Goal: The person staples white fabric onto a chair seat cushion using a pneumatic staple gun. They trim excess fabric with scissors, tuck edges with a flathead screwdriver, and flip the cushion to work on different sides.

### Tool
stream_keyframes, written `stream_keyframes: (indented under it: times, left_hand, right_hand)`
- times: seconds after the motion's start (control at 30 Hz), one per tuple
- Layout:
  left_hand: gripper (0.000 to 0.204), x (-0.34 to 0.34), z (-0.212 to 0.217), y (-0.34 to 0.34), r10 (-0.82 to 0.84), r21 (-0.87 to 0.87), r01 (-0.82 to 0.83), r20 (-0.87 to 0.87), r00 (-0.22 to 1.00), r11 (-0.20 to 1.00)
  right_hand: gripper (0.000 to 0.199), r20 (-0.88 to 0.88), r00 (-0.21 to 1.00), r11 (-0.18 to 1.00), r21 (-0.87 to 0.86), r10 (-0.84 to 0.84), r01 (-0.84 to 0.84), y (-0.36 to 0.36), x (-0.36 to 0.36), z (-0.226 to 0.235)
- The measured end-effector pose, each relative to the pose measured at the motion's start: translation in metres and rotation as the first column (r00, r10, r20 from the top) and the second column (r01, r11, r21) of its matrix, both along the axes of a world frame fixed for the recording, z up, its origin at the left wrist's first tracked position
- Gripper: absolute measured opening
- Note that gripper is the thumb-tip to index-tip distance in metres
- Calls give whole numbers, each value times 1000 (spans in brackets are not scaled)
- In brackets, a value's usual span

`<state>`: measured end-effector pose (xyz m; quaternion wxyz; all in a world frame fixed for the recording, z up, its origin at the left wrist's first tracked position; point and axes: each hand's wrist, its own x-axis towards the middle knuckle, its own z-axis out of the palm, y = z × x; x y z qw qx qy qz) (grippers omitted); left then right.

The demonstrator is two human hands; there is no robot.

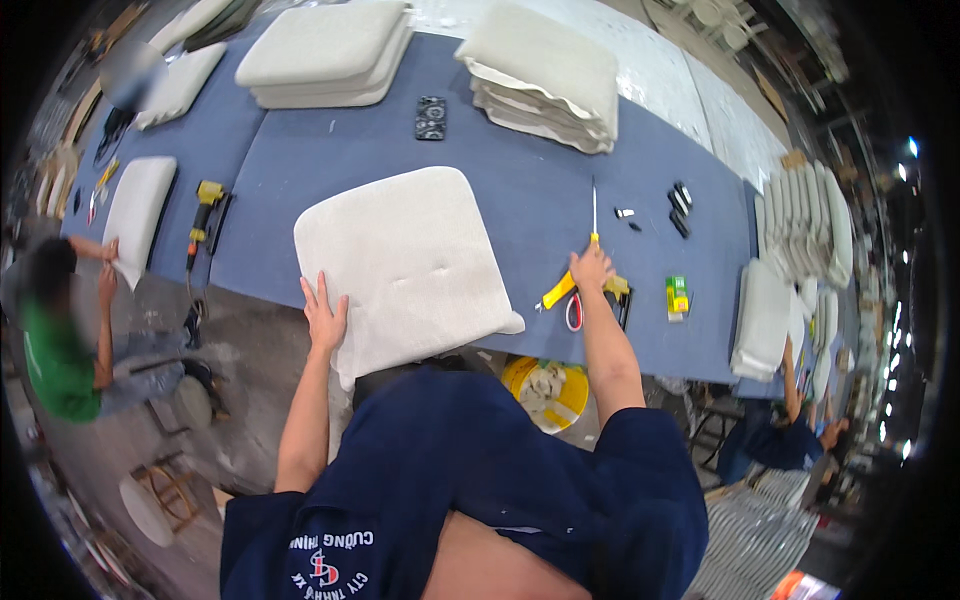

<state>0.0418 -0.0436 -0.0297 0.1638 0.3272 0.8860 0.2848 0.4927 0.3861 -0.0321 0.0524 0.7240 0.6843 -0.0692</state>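
A pale fabric-covered seat cushion point(400, 260) lies in front of me, its near edge over the table's front edge. My left hand point(325, 318) rests on its left side with fingers spread. Farther right, my right hand point(592, 268) is closed over the handle of a yellow-handled tool with a long thin metal shaft point(595, 210); the shaft points away from me, and whether it is a screwdriver or an awl I cannot tell. Beside that hand lie a yellow utility knife point(556, 292) and red-handled scissors point(573, 312). A yellow and black staple gun point(622, 292) is partly hidden behind my wrist.
Cushion stacks stand on the blue-grey table at the back left point(325, 50) and back centre point(545, 70). A dark patterned phone point(430, 118), a green-yellow box point(677, 298) and another nail gun point(205, 215) lie there. Below sits a yellow bucket point(570, 395). People work at both sides.
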Motion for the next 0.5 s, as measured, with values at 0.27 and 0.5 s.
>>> stream_keyframes:
  times: [0.27,0.5]
  left_hand:
    - [92,28,6,-32,126,-80,-116,146,981,990]
    - [95,78,7,-72,134,31,-148,277,951,989]
  right_hand:
    - [57,-66,997,994,-108,-40,33,23,-12,-5]
    - [41,-866,482,964,2,135,-266,-115,-49,34]
